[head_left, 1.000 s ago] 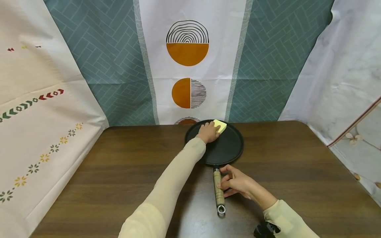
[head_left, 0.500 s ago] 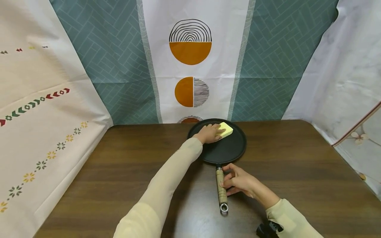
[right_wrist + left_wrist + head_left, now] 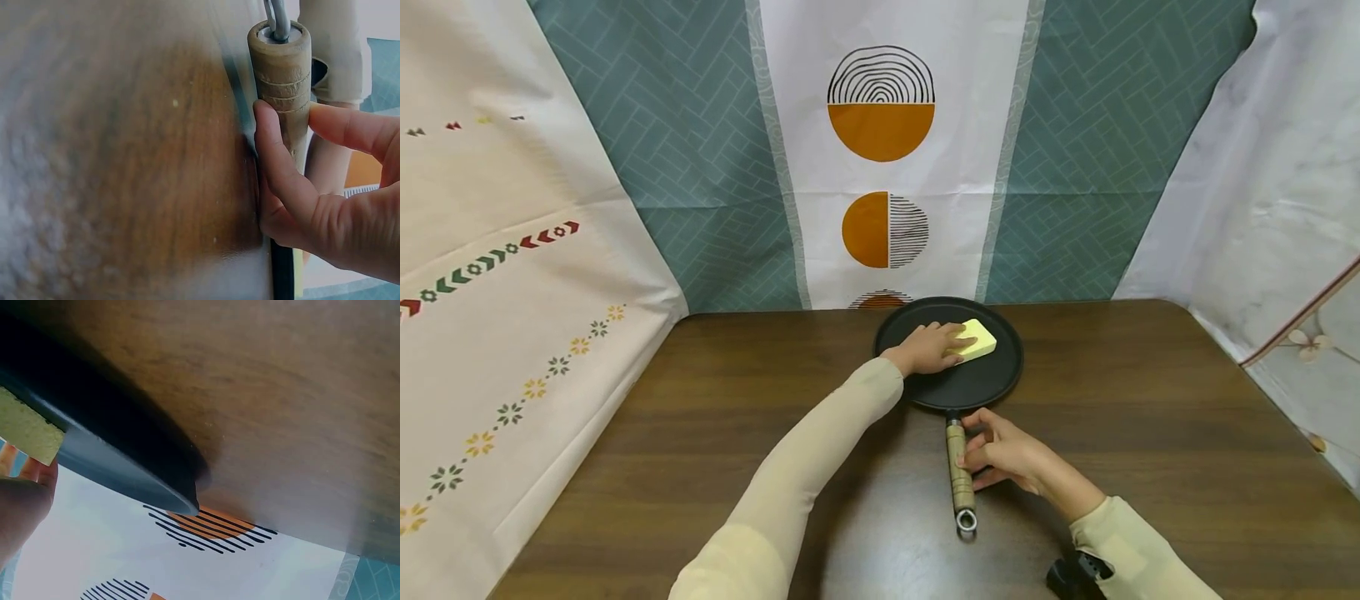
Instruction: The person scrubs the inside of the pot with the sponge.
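Hands (image 3: 931,347) over wooden table (image 3: 715,433), patterned backdrop (image 3: 692,167)

Glossy brown wooden table (image 3: 1120,408) before a teal-and-white patterned cloth backdrop (image 3: 958,158).

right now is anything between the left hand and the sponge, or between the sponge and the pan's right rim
Nothing visible: the left hand is on the sponge, and only bare pan shows from there to the right rim. The right hand holds the handle, outside that path.
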Available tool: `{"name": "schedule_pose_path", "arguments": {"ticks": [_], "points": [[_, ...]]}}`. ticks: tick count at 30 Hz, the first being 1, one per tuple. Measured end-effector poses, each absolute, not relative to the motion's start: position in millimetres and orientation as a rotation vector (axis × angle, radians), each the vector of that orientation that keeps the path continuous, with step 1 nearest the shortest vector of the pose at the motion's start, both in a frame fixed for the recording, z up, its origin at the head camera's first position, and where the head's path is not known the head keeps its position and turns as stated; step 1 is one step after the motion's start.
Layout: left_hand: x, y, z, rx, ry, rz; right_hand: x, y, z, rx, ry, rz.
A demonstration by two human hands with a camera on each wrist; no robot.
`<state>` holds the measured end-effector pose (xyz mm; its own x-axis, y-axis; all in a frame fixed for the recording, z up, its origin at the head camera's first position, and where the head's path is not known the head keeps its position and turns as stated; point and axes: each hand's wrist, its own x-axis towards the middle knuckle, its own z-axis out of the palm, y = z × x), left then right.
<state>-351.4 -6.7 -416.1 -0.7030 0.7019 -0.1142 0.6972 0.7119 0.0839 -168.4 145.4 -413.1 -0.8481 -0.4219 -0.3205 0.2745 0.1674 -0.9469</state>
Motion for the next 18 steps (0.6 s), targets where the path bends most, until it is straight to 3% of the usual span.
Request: {"name": "schedule_pose_path", "arguments": {"ticks": [18], "points": [[-323.2, -13.4, -418.7, 1.28, 2.74, 0.058, -170.1, 145.4, -413.0, -0.123, 1.937, -1.697]]}}
